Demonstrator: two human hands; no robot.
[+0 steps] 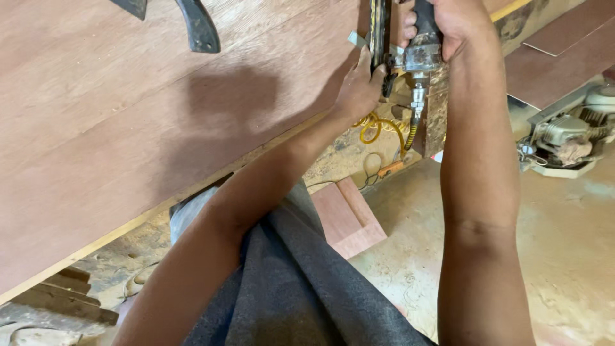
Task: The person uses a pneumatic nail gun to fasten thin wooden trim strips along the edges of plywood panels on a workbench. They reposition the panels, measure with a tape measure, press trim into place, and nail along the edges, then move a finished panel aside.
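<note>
My right hand (451, 25) grips the black handle of a pneumatic nail gun (410, 54) at the top of the view. A coiled yellow air hose (378, 128) hangs from the gun's metal fitting. My left hand (360, 86) holds the gun's long magazine and rests against the edge of a large reddish-brown plywood sheet (128, 122). The gun sits at the right edge of this sheet.
A dark metal tool (195, 25) lies on the sheet at the top left. A small pinkish wood block (349, 218) sits on the dusty floor below. A circular saw (567, 138) rests at the right, near more plywood pieces (557, 57).
</note>
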